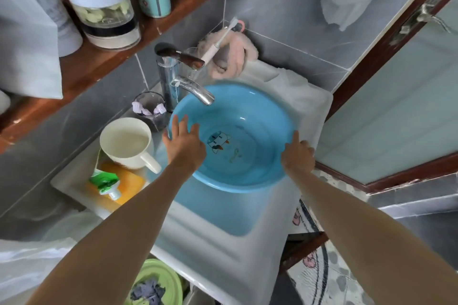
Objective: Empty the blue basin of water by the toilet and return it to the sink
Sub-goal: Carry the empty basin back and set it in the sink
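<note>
The round blue basin (247, 116) rests on the white sink (223, 242), tilted a little, its far rim under the chrome faucet (193, 89). I see no water in it; a cartoon print shows on its bottom. My left hand (184, 143) lies flat over the basin's left rim with the fingers spread. My right hand (297, 156) curls around the right rim, thumb inside and fingers outside.
Left of the basin on the sink ledge stand a cream cup (126, 141), a green toothpaste tube (106, 183) and a dark glass (150, 109). A wooden shelf (99, 57) with jars hangs overhead. A wooden door frame (386, 39) stands at the right. A green bowl (158, 282) lies below.
</note>
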Action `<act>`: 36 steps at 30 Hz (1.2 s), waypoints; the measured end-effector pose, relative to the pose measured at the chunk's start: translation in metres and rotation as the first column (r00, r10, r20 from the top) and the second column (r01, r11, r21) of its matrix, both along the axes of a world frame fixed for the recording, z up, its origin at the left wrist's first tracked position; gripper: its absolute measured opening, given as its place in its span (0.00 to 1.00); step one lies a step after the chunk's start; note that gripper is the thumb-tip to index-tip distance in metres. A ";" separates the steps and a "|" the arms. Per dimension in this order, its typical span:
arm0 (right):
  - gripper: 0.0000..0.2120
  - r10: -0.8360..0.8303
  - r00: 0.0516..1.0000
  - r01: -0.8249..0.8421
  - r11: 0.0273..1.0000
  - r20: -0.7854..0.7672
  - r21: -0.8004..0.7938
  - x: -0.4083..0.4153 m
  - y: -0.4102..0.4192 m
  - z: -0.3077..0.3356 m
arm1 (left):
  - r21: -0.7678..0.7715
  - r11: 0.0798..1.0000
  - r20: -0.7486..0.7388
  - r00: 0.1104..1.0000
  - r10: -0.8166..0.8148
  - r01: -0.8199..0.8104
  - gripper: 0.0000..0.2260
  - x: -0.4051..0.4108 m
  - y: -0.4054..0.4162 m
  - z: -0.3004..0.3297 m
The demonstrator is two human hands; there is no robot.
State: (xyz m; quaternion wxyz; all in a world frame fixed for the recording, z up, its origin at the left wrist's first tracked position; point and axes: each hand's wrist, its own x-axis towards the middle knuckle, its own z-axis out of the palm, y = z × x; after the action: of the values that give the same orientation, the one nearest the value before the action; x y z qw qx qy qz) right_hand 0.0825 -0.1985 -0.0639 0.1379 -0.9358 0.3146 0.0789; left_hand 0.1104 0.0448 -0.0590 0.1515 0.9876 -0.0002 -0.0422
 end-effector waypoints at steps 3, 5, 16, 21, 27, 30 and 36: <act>0.28 0.022 1.000 -0.022 0.998 -0.006 -0.057 0.003 0.000 0.007 | -0.171 0.974 -0.068 0.988 0.136 -0.146 0.25 0.000 -0.005 0.004; 0.27 0.189 0.967 -0.162 0.973 0.169 -0.162 -0.011 0.013 0.010 | -0.221 0.944 -0.141 0.965 0.219 -0.247 0.27 -0.001 -0.006 0.005; 0.18 0.867 0.488 -0.859 0.497 -0.097 0.119 -0.051 0.059 0.000 | -0.192 0.920 -0.225 0.928 0.297 -0.341 0.30 -0.007 -0.014 0.012; 0.17 0.791 0.570 -0.803 0.593 -0.224 0.054 -0.046 0.019 0.008 | -0.270 0.871 -0.236 0.905 0.354 -0.411 0.33 -0.004 -0.014 0.012; 0.20 0.548 0.836 -0.547 0.837 0.037 -0.031 -0.046 0.002 0.001 | -0.382 0.787 -0.292 0.871 0.394 -0.484 0.34 0.008 0.003 0.012; 0.16 0.438 0.887 -0.442 0.897 0.150 -0.002 -0.045 0.001 -0.002 | -0.350 0.797 -0.291 0.866 0.406 -0.492 0.35 0.003 0.012 0.013; 0.28 -0.011 0.985 -0.037 0.961 0.171 0.275 -0.043 0.010 0.004 | -0.423 0.739 -0.282 0.852 0.442 -0.524 0.33 -0.017 0.001 0.014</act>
State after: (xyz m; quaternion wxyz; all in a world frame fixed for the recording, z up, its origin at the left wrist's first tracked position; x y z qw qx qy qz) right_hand 0.0400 -0.1885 -0.0597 0.2934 -0.9127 0.2812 0.0424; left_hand 0.0938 0.0458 -0.0445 0.3993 0.8760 0.2583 -0.0804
